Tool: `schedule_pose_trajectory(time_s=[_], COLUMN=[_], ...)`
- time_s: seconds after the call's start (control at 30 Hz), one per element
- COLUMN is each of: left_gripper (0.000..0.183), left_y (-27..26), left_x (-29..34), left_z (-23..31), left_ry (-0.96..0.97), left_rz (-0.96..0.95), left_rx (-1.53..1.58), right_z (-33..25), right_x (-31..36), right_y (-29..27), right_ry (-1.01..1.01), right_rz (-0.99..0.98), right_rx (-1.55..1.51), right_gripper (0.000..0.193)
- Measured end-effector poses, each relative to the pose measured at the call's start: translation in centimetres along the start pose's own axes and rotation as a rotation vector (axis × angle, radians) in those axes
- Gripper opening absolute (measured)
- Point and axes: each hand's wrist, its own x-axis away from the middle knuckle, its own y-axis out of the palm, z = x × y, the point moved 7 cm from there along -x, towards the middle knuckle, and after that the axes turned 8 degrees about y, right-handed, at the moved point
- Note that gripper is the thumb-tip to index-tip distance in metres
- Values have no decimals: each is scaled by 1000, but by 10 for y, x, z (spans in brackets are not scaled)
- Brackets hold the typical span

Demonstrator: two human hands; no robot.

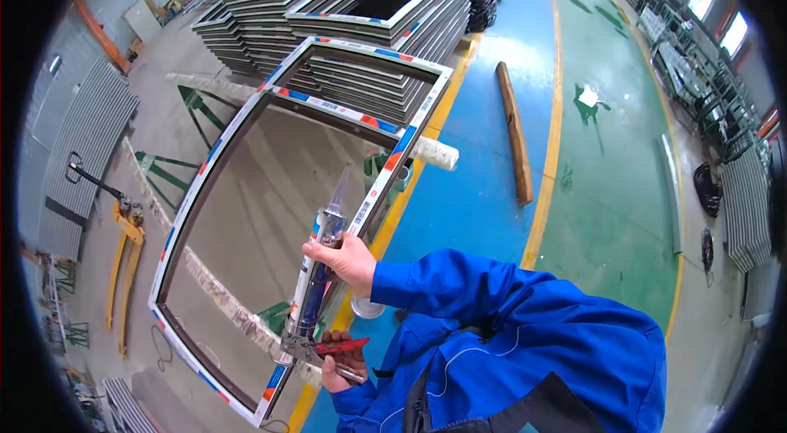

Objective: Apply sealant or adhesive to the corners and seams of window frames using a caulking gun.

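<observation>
I hold a caulking gun (309,294) upright in the picture, its clear tapered nozzle (340,190) pointing to the far side. My right hand (348,262) is closed round the front of its cartridge, thumb laid across it. Lower down, my left hand (338,363) grips the gun's end by the red handle (343,346); its fingers are partly hidden. Under and beside the gun lies a large frame (213,161) with a crossbar and printed protective film. It rests on padded bars (234,308) over green trestles (168,179). Whether the nozzle touches the frame, I cannot tell.
Tall stacks of similar frames (443,19) stand beyond. A wooden beam (514,134) lies on the blue floor strip. At left is a yellow pallet jack (123,269). A round white object (368,308) sits beside my right wrist. More metal frames (697,81) line the right wall.
</observation>
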Motion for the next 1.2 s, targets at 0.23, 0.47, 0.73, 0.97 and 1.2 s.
schedule_pose_trajectory(time_s=[0.23, 0.47, 0.73, 0.97, 1.2], left_gripper=[56, 61, 60, 59, 57], left_y=[19, 39, 63, 60, 38], left_x=[-36, -69, -95, -109, -140], left_z=[8, 12, -13, -21, -9], left_ry=[-59, 71, 180, 152, 65], left_rz=[-4, -21, 29, 67, 107], left_rx=[55, -173, -320, -171, -74], right_z=[-20, -98, -119, -124, -132], right_x=[-33, -103, -165, -187, -185], right_y=[-9, -49, -71, -79, -75], right_ry=[122, 22, 96, 94, 72], right_rz=[-118, -2, -68, -114, -200], right_rx=[-17, -81, -78, -122, -310], right_gripper=[43, 39, 28, 25, 44])
